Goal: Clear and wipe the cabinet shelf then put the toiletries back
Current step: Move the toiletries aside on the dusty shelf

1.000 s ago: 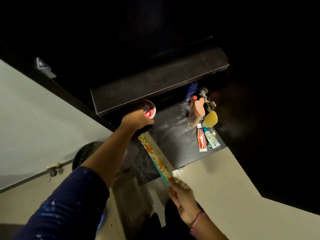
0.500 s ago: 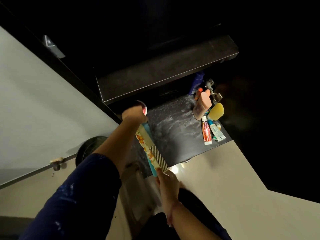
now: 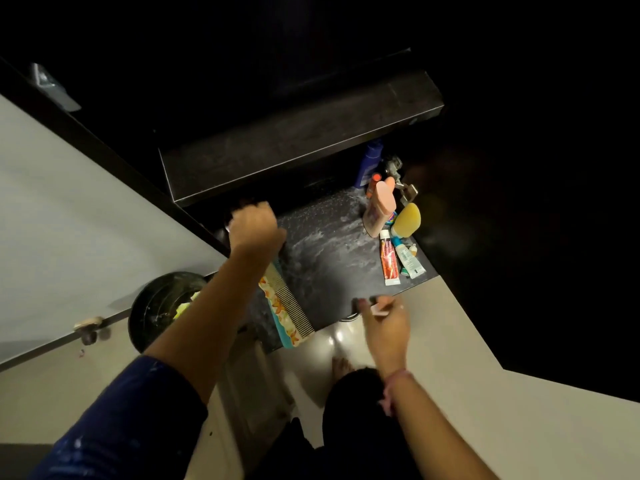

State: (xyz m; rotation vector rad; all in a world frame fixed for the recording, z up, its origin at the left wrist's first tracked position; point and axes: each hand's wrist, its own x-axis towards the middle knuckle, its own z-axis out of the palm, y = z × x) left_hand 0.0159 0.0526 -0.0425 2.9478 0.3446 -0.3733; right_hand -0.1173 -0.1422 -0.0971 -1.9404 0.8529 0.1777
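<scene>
So the lower cabinet shelf point(image 3: 332, 258) looks like dark speckled board with pale smeary streaks across it, which I read as mid-wipe or still dusty, hard to call. Toiletries sit in two spots on it: a long flat comb point(image 3: 289, 306) with fine teeth and an orange floral back lies at the front left edge, partly under my left forearm, and a cluster huddles in the right corner — a peach plastic bottle point(image 3: 381, 209), a dark blue bottle point(image 3: 370, 161) behind it, a rounded yellow sponge point(image 3: 408, 221), a red tube point(image 3: 389, 261) and a teal-capped white tube point(image 3: 408, 259) lying flat side by side. My left hand point(image 3: 254, 226) is curled at the back left of the shelf; whatever it grips is hidden, so I can't tell. My right hand point(image 3: 384, 323) hovers at the front edge, fingers loosely spread, something pale near the fingertips but too blurred to name. A round black bin point(image 3: 156, 306) sits below left. I'd guess we're partway through restocking.
</scene>
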